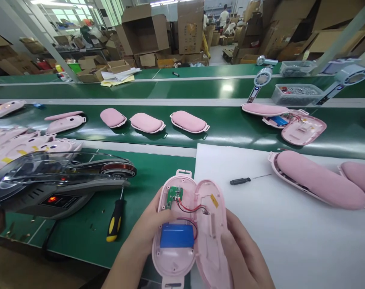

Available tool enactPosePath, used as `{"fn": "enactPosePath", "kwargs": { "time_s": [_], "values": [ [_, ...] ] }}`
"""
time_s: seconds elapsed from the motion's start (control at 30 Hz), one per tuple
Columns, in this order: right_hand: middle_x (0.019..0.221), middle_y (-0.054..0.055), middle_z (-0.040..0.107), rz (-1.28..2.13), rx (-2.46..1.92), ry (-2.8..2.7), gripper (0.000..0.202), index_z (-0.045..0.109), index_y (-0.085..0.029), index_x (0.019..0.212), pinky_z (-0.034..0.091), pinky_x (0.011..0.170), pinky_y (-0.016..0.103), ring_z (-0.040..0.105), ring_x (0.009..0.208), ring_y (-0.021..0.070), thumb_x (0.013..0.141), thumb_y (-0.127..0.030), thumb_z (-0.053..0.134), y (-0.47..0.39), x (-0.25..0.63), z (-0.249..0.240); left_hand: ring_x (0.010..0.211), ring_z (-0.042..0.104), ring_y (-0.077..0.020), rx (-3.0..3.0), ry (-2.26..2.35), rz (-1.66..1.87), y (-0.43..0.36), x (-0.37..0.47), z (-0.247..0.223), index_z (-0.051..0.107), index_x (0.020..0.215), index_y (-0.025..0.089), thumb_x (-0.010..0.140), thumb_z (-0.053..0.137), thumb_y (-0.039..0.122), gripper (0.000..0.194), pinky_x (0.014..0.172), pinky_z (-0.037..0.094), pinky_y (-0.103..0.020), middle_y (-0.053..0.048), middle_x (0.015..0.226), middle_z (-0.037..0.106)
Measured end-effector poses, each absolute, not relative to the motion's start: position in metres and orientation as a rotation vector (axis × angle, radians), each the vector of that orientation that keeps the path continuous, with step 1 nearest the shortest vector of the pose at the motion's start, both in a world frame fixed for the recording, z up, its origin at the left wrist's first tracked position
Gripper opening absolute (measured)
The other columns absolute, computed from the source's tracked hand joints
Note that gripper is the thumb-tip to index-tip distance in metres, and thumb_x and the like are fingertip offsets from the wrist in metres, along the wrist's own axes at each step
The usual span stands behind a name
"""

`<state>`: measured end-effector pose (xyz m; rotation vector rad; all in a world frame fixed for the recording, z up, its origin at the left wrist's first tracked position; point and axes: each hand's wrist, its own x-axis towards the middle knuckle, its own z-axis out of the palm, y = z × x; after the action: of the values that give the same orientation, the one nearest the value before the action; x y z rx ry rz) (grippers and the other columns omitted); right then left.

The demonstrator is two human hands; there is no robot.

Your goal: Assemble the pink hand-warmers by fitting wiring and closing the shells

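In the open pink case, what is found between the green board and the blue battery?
In the head view, the thumb of the left hand lies between the board and the battery; thin wires run near its tip.

Left hand (150, 220) and right hand (241, 249), both bare, set apart and facing inward in a holding grip, left thumb (166, 217) pointing across, right thumb (227, 241) upright, fingers partly hidden, left forearm (123, 261) bare and slanting upward.
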<state>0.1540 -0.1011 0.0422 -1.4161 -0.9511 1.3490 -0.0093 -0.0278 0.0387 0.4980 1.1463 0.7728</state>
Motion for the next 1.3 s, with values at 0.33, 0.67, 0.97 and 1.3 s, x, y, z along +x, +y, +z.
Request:
{"fn": "enactPosePath", "kwargs": {
  "time_s": [0.33,0.67,0.97,1.3],
  "values": [
    [0.108,0.014,0.066,0.222,-2.096,-1.816,0.022,0.066,-0.020,0.094,0.046,0.070,0.044,0.055,0.092,0.0337,0.084,-0.020,0.047,-0.027,0.251,-0.002,0.059,0.067,-0.0176,0.540,1.133,0.651,-0.019,-0.015,0.027,0.050,0.126,0.020,0.057,0.067,0.008,0.072,0.056,0.052,-0.027,-0.004,0.084,0.073],
    [0.079,-0.003,0.062,0.649,-1.364,-0.995,0.014,0.051,-0.027,0.098,0.051,0.057,0.023,0.060,0.059,0.0109,0.087,-0.029,0.060,-0.084,0.176,0.058,0.074,0.068,-0.0231,0.505,1.109,0.652,-0.020,-0.013,0.025,0.053,0.124,0.020,0.059,0.067,0.007,0.068,0.066,0.052,-0.032,-0.009,0.096,0.073],
    [0.102,0.004,0.060,0.668,-1.055,-1.384,0.028,0.047,-0.025,0.105,0.056,0.078,0.021,0.063,0.095,0.0113,0.087,-0.004,0.048,-0.085,0.142,0.002,0.075,0.068,-0.0221,0.503,1.106,0.664,-0.023,-0.008,0.029,0.055,0.121,0.018,0.061,0.071,0.007,0.063,0.068,0.052,-0.032,-0.008,0.092,0.073],
    [0.096,0.002,0.060,0.609,-1.137,-1.415,0.024,0.046,-0.025,0.102,0.053,0.070,0.014,0.063,0.088,0.0088,0.087,-0.005,0.049,-0.078,0.135,-0.002,0.077,0.068,-0.0199,0.516,1.080,0.664,-0.023,-0.011,0.027,0.055,0.120,0.021,0.063,0.070,0.004,0.062,0.070,0.053,-0.032,-0.007,0.098,0.073]
  ]
}}
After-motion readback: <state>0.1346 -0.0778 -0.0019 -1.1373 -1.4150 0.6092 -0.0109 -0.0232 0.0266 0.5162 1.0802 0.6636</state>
